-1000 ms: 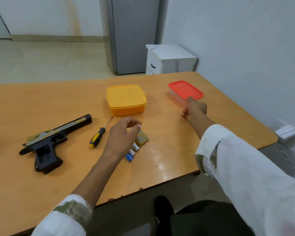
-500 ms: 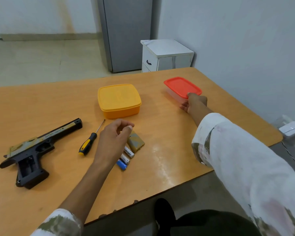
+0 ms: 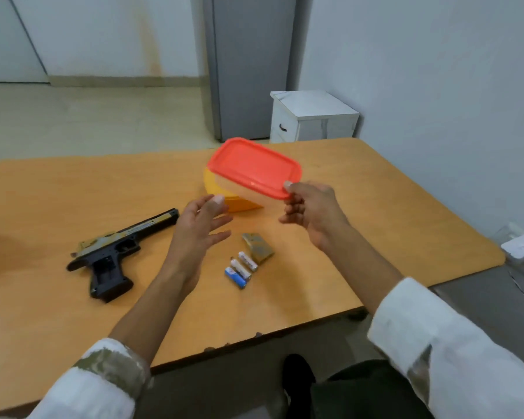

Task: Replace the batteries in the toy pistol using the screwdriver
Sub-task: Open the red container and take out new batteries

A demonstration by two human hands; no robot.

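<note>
Right hand (image 3: 312, 211) grips raised red-lidded container (image 3: 254, 169); left hand (image 3: 198, 225) spread.

Soft, even indoor light; faint sheen on table (image 3: 288, 300); curved wide-angle edges

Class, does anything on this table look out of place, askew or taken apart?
Yes. The black-and-gold toy pistol lies on its side, grip seemingly open; an olive cover plate and three loose batteries lie apart from it. The right hand holds the red-lidded clear plastic box tilted in the air.

Yellow box (image 3: 241, 205) mostly behind red-lidded container (image 3: 254, 167); batteries (image 3: 239, 269): print illegible.
</note>
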